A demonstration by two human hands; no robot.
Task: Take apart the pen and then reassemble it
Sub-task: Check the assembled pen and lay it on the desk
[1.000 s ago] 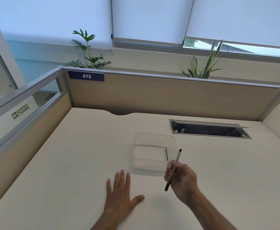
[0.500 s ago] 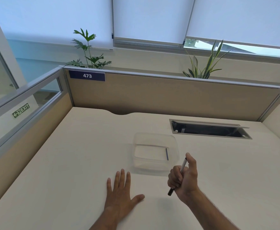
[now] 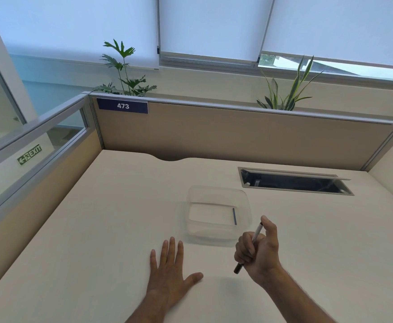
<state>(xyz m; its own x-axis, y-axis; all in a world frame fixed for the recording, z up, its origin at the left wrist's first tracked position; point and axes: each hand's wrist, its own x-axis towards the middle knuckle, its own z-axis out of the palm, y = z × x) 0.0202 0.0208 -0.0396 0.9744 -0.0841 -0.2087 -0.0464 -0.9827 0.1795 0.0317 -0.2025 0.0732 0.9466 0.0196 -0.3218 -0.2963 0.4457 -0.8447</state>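
My right hand (image 3: 259, 250) is closed in a fist around a slim pen (image 3: 257, 232), just right of and nearer than the clear container. The pen's pale upper barrel sticks up past my thumb, whose tip rests on its dark top end. Its dark lower end pokes out below my fingers, above the desk. My left hand (image 3: 168, 271) lies flat, palm down, fingers spread, on the desk to the left, holding nothing.
A clear plastic container (image 3: 219, 236) sits on the cream desk (image 3: 97, 229) just beyond my hands, with a thin blue strip (image 3: 234, 216) inside along its right wall. An open cable slot (image 3: 293, 181) lies at the back right. Beige partitions enclose the desk.
My right hand drew the pen down into a fist and set the thumb on its top end. The left hand stayed flat.
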